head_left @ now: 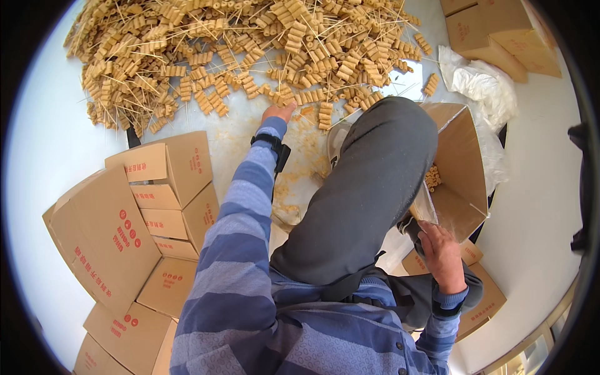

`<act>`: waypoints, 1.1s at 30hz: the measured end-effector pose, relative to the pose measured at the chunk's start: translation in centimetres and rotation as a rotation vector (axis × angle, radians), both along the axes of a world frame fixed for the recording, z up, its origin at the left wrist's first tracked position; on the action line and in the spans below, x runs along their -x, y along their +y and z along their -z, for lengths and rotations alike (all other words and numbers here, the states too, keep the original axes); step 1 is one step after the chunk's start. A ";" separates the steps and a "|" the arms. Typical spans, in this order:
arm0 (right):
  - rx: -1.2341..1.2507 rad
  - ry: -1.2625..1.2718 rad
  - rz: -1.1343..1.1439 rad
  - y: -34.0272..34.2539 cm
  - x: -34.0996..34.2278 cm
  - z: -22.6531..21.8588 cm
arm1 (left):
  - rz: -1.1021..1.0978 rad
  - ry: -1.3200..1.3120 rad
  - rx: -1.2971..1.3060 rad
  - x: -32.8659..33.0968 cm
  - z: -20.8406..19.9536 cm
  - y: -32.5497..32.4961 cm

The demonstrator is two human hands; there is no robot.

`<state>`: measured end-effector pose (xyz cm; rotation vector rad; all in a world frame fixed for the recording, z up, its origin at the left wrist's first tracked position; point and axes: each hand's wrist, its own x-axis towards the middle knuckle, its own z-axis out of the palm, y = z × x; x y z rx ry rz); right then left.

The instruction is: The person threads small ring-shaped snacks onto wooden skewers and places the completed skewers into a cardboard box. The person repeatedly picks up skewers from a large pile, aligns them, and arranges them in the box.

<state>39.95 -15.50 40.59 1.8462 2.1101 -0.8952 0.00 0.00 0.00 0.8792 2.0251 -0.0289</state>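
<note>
My left hand [279, 112] reaches to the near edge of a large pile of tan, ridged rolls on thin sticks [187, 59]. Its fingers are bent and partly hidden, closed on a skewer of rolls [280, 95] at that edge. Beside my raised right knee stands an open carton [461, 156] with a clear plastic liner and several rolls [432, 179] inside. My right hand [442, 255] is low at the carton's near side, fingers curled over its flap [425, 206]; their tips are partly hidden.
Stacked brown cartons [106, 240] stand on the left, and more [500, 31] at the far right. Crumpled white plastic [478, 81] lies behind the open carton. Flattened cardboard [484, 300] is near my right leg. Tan crumbs [294, 181] litter the pale surface between my arm and knee.
</note>
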 end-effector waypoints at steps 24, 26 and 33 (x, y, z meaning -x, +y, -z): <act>0.090 -0.013 -0.002 2.1 -0.7 2.3 | 1.179 0.330 -0.406 4.2 -3.4 4.4; 0.095 -0.037 -0.009 1.8 -0.8 2.6 | 1.176 0.349 -0.444 4.8 -2.9 4.3; 0.098 0.021 -0.055 1.2 -0.4 3.7 | 1.039 0.341 -0.468 6.5 -2.2 1.2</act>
